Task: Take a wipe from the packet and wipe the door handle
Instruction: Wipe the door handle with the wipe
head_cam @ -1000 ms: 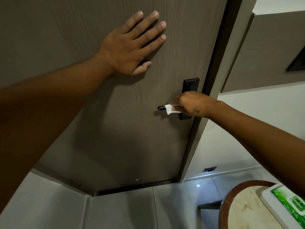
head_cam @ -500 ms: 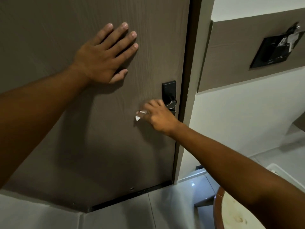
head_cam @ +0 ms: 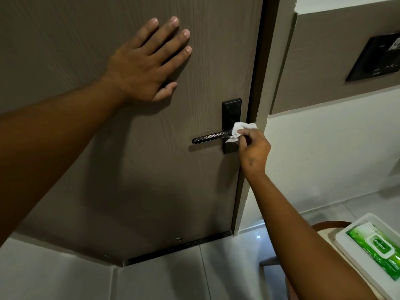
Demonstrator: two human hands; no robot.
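The right hand point(head_cam: 254, 151) pinched the wipe point(head_cam: 239, 129) against the handle point(head_cam: 211, 137) base; the lever beyond its fingers remained. The left hand point(head_cam: 142, 66) lay flat, holding nothing.

The light is dim and soft, so the brown door point(head_cam: 108, 169) looks dark, while the white wall point(head_cam: 324, 152) on the right is the brightest part. The left hand point(head_cam: 147, 63) and its arm throw big fuzzy shadows on the door, and a small bright spot shines on the floor tile point(head_cam: 258, 236). The straight door frame point(head_cam: 255, 126) leans and bends near the edges, and everything looks a bit soft and smeary.
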